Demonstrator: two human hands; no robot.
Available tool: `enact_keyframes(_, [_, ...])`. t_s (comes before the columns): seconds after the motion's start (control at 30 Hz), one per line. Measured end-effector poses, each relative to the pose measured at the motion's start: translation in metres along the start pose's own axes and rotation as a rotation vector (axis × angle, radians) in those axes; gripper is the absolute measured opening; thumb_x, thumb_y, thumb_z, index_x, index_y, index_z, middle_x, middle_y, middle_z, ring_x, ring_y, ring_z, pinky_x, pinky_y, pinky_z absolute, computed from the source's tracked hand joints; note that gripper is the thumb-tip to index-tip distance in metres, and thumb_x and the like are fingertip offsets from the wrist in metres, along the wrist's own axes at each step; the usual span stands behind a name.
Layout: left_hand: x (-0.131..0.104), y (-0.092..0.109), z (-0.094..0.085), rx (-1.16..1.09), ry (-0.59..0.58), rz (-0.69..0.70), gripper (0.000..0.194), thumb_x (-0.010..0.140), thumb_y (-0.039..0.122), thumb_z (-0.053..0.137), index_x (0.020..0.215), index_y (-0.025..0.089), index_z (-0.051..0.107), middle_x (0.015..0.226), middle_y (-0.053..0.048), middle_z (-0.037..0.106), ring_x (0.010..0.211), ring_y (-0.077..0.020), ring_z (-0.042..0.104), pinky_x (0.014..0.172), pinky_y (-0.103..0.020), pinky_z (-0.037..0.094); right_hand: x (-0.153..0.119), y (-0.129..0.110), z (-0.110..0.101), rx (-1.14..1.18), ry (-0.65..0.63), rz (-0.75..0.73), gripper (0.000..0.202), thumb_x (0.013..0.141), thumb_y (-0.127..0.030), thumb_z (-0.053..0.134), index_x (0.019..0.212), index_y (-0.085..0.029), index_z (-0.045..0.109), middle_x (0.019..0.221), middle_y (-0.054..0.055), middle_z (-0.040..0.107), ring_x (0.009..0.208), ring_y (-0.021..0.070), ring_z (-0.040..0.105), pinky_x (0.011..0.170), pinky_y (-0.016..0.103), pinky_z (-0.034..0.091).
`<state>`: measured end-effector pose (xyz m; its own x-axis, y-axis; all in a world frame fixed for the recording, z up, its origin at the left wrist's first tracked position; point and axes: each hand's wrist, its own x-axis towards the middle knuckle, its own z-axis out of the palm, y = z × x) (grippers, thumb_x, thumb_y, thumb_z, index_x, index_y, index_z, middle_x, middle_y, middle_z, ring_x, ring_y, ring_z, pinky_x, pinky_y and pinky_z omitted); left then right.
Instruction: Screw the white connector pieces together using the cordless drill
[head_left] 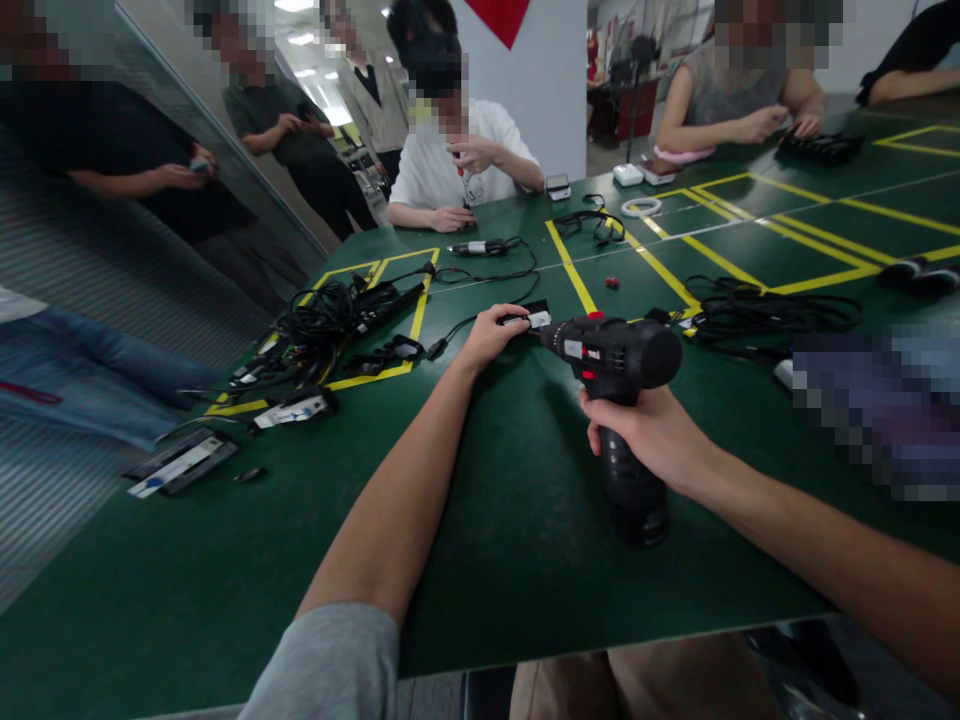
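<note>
My right hand (637,425) is wrapped round the grip of a black cordless drill (619,360) with red details, its chuck pointing left. Beyond the chuck, my left hand (495,335) has its fingers on a small black device (534,318) with a white label, lying on the green table (510,560). A black cable (459,328) with a plug end lies left of this device. The drill's tip is right beside the device; whether they touch cannot be made out.
A heap of black cables (322,320) and adapters lies at the left, inside yellow tape. More coiled cable (772,310) is at the right. A pen-like tool (476,247) lies farther back. A person in white (491,150) sits opposite; others stand at the left.
</note>
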<state>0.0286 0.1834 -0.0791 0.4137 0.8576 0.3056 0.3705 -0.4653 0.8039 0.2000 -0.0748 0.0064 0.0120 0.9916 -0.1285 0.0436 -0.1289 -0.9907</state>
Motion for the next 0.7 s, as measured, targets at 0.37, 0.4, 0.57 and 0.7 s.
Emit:
enact_keyframes(0.37, [0.0,0.0005,-0.0001,0.0,-0.007,0.011,0.031,0.074,0.036,0.068,0.101,0.02,0.073,0.108,-0.004,0.07,0.1,-0.0201,0.06,0.1,-0.036,0.043,0.0008,0.0013,-0.0005,-0.014,-0.005,0.005,0.006,0.076,-0.022,0.063,0.077,-0.017,0.06,0.05,-0.001,0.059,0.047,0.0127,0.054,0.048,0.025,0.04])
enact_keyframes(0.4, [0.0001,0.0006,-0.0001,0.001,-0.01,0.009,0.031,0.074,0.036,0.068,0.101,0.02,0.073,0.107,-0.004,0.07,0.1,-0.0201,0.06,0.1,-0.036,0.044,0.0008,0.0016,-0.0005,-0.014,-0.004,0.005,0.006,0.077,-0.023,0.063,0.077,-0.017,0.06,0.05,-0.001,0.059,0.047,0.0126,0.054,0.048,0.025,0.039])
enact_keyframes(0.57, [0.0,0.0022,0.0002,-0.016,-0.011,0.018,0.032,0.073,0.034,0.069,0.1,0.019,0.073,0.107,-0.004,0.069,0.098,-0.0195,0.059,0.098,-0.034,0.044,0.0009,0.0023,-0.0001,0.001,-0.011,-0.009,0.007,0.077,-0.023,0.063,0.078,-0.017,0.06,0.05,-0.002,0.059,0.047,0.0125,0.054,0.049,0.025,0.039])
enact_keyframes(0.7, [-0.0011,0.0055,-0.0002,-0.014,-0.017,0.009,0.033,0.071,0.033,0.07,0.101,0.018,0.073,0.105,-0.005,0.069,0.095,-0.0189,0.059,0.094,-0.033,0.045,0.0006,0.0011,0.0006,0.009,-0.009,-0.006,0.008,0.078,-0.025,0.063,0.08,-0.017,0.061,0.051,-0.002,0.059,0.048,0.0131,0.055,0.05,0.026,0.041])
